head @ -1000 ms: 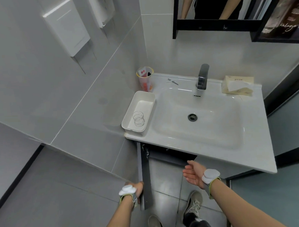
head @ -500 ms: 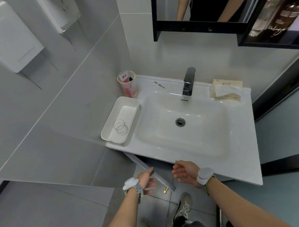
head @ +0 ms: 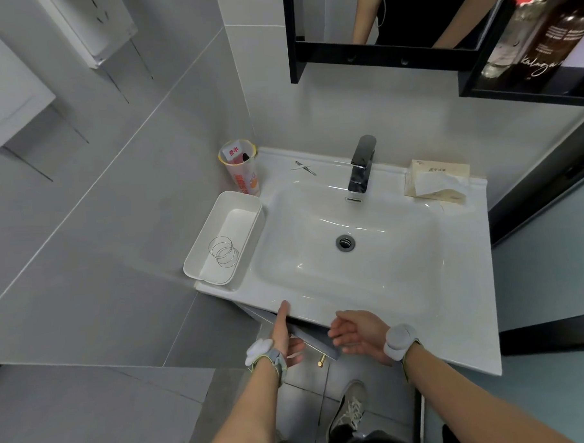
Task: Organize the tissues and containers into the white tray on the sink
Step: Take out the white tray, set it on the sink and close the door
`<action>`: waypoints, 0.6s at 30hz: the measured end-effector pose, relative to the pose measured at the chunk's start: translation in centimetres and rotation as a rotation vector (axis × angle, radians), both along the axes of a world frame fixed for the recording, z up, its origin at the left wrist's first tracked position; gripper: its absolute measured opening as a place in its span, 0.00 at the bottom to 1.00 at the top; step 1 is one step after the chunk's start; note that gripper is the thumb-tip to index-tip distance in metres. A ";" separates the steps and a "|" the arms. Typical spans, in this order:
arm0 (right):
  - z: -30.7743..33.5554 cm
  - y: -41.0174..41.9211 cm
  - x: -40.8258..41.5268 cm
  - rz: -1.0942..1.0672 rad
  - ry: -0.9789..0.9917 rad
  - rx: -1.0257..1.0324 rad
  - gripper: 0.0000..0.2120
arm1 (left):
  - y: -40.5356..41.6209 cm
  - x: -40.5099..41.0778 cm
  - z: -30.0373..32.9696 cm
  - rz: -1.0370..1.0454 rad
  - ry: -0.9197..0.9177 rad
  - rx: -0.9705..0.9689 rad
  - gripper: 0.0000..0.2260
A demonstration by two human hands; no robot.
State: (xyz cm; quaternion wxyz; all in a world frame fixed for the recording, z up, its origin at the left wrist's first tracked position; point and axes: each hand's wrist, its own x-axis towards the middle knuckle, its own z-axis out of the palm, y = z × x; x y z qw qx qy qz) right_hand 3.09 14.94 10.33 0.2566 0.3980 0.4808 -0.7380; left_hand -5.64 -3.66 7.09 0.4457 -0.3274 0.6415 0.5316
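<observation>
The white tray (head: 198, 259) sits on the sink's left ledge with a few thin wire rings (head: 223, 252) inside it. Behind it in the corner stands a printed cup (head: 243, 176) holding small items. A beige tissue pack (head: 437, 181) lies at the sink's back right, one tissue sticking out. Below the front edge, my left hand (head: 285, 335) holds the top of the grey cabinet door (head: 317, 342), thumb up against the sink rim. My right hand (head: 359, 335) hovers open beside the door's free end, holding nothing.
A dark faucet (head: 361, 164) rises behind the basin (head: 346, 279), and a small metal clip (head: 303, 167) lies left of it. A black-framed mirror and shelf with bottles (head: 537, 36) hang above. Grey tiled wall is close on the left. My shoes show on the floor below.
The cabinet door has swung from wide open to nearly against the cabinet, my left hand moving with it. My right hand stayed open near the door. The view shifted closer to the sink.
</observation>
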 end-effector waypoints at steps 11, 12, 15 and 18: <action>0.6 4.1 1.1 -0.090 -0.003 0.069 0.13 | 2.7 0.4 0.3 0.032 0.066 0.049 0.28; 0.7 4.4 1.2 -0.100 -0.003 0.073 0.13 | 2.9 0.5 0.4 0.040 0.069 0.049 0.26; 0.8 5.3 1.6 -0.136 -0.005 0.080 0.13 | 3.5 0.7 0.5 0.053 0.080 0.055 0.24; 1.0 6.0 1.7 -0.162 -0.015 0.086 0.13 | 3.8 0.7 1.0 0.079 0.072 0.083 0.25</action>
